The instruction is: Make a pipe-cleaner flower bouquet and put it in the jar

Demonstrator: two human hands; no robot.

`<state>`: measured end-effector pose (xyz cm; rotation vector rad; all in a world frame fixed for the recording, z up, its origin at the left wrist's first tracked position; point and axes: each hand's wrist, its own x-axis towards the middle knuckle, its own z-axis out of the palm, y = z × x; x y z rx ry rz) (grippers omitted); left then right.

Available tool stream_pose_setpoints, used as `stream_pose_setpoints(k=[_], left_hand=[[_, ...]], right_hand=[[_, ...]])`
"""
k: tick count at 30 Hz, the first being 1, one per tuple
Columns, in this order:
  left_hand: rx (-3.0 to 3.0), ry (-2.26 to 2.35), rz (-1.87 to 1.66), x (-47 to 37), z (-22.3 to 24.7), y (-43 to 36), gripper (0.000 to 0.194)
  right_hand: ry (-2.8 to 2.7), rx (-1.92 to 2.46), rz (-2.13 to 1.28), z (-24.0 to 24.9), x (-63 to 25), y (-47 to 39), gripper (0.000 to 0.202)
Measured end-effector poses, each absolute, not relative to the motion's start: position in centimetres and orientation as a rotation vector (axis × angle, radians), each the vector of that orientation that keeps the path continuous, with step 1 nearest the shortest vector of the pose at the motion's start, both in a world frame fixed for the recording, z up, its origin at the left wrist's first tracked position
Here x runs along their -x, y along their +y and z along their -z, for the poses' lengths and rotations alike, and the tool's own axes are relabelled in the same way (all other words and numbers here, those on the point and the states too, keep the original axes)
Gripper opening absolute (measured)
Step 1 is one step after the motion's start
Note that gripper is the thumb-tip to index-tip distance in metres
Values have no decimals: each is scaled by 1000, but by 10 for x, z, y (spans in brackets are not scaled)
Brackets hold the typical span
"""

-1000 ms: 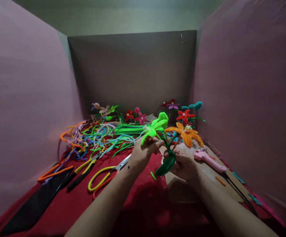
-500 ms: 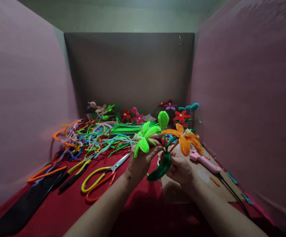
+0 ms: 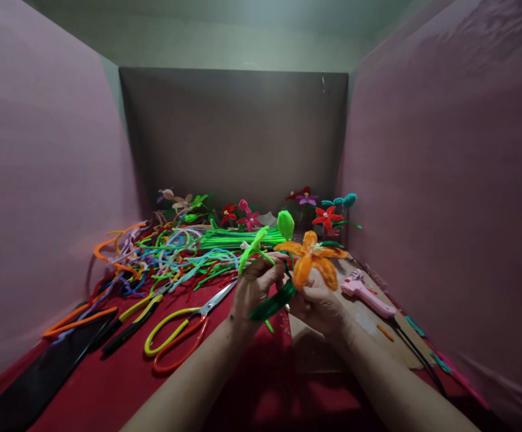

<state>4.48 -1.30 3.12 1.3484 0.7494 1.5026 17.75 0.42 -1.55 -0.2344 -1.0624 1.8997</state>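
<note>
A pipe-cleaner flower bunch is held between my two hands in the head view. It carries a bright green flower (image 3: pixel 252 251) seen edge-on, a green bud (image 3: pixel 285 225), an orange flower (image 3: pixel 311 259) and a dark green leaf (image 3: pixel 273 302). The fingers of my left hand (image 3: pixel 257 287) are closed around the stems, behind the green flower. Closed as well, my right hand (image 3: pixel 321 305) pinches the stem side just below the orange flower. The flower and leaf partly cover the fingertips of both hands.
Scissors (image 3: pixel 203 312) and pliers (image 3: pixel 135 311) lie left on the red cloth (image 3: pixel 121 384). Loose pipe cleaners (image 3: pixel 177 255) pile up behind them. A pink glue gun (image 3: pixel 369 298) rests on a board (image 3: pixel 317 354) at right. Several finished flowers (image 3: pixel 249 219) stand along the back.
The bunch has turned in my hands: the green flower now shows edge-on, and the orange flower and leaf have swung left. Both hands remain closed. The whole view has shifted slightly.
</note>
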Motion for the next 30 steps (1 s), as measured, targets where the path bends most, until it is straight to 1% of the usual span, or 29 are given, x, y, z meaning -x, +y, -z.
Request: stream_pose_setpoints(k=[3,5,8,11,13,15,18,22,27,30], left_hand=[[-1151,639,-1481,-40,-22,-4,29],[-1048,626,-1460,-35,-16,3,33],[-985,800,-1525,-25,-16,11,29],[-958,953,-1774,-16,-25,6,23],[-1062,1023,-1917,-15,-32,-5,17],[-1414,1162,-1972,-19,-34,-18,10],[-1829,1194,-1754,-34,-29,-35,10],[-1932,1127,-1546,-55,-21,-37,25],[-1865,1210,-1567,-70,-23,-28,27],[-1770,1213,-1584,-77,-25,-25,26]], right_hand=[[-1067,246,-1858,16,-176,8,24],[-1034,260,-1821,17,-176,10,21],[-979,306,-1760,17,-177,14,18],[-911,359,-1714,18,-177,18,19],[-828,380,-1686,18,-177,20,22],[-767,386,-1658,16,-176,21,25],[-745,401,-1624,12,-174,19,26],[-758,426,-1574,7,-172,13,26],[-784,395,-1539,7,-170,9,27],[-838,363,-1522,7,-171,8,23]])
